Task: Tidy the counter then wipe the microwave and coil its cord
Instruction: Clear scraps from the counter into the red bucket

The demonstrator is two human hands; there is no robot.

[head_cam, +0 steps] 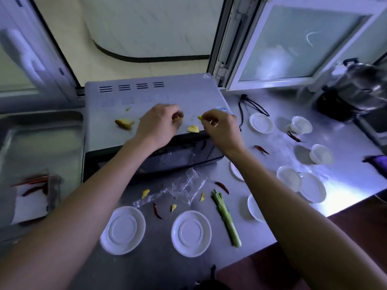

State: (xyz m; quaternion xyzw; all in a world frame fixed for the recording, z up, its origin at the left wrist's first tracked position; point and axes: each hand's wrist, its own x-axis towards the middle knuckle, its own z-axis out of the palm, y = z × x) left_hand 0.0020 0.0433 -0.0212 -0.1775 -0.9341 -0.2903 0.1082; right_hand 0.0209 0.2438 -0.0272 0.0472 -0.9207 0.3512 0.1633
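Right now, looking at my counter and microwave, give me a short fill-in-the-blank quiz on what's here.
1. Both hands are picking yellow scraps off the top of the ____.
2. The right hand pinches a small ____ scrap.
3. The green stalk lies between two white ____.
4. The black cord lies to the microwave's ____.

Missing words: microwave; yellow; saucers; right

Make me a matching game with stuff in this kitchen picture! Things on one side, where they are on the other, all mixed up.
Things:
1. yellow peel piece
2. green stalk
3. black cord
4. steel pot

Places:
A. on the counter right of the microwave, beside a white saucer
B. far right, near the window
C. on top of the microwave, left of both hands
D. on the counter in front, right of two white saucers

Pairs: 1-C, 2-D, 3-A, 4-B
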